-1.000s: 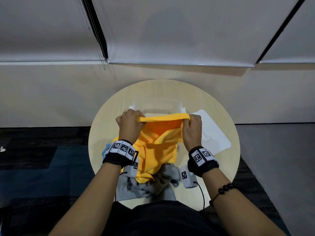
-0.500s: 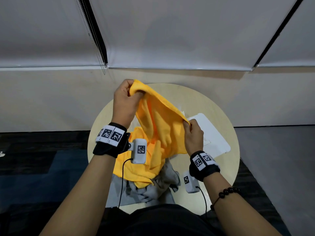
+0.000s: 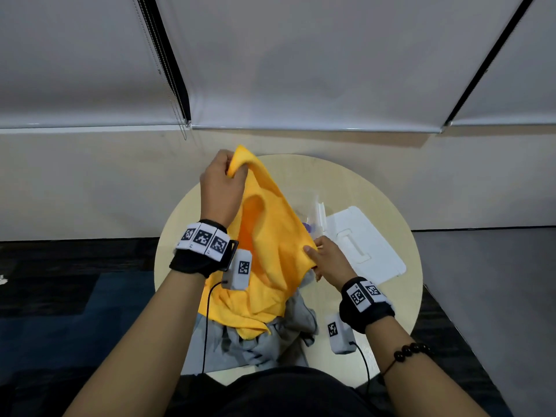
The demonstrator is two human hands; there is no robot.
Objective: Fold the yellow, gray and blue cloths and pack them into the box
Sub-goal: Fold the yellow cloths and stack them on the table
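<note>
Cloth is covering much of what is lying on the round table (image 3: 346,182). The yellow cloth (image 3: 270,251) is hanging in front of the clear box (image 3: 320,212), so only a strip of the box's rim is showing at the cloth's right edge and its inside is staying hidden. A small purplish patch (image 3: 308,227) is peeking out there, too small to identify. The gray cloth (image 3: 258,347) is lying crumpled at the near edge of the table, its upper part tucked under the yellow one and its lower edge cut off by the person's dark clothing.

The left hand (image 3: 221,188) is gripping the yellow cloth's top corner, fingers curled round it, raised over the far left of the table. The right hand (image 3: 329,260) is pinching the cloth's right edge lower down, thumb on top and fingers hidden behind the fabric. Between the hands the upper edge is slanting from upper left to lower right, and the cloth's length is hanging toward the person, its bottom resting on the gray cloth. A white lid (image 3: 364,245) is lying flat just right of the box.
</note>
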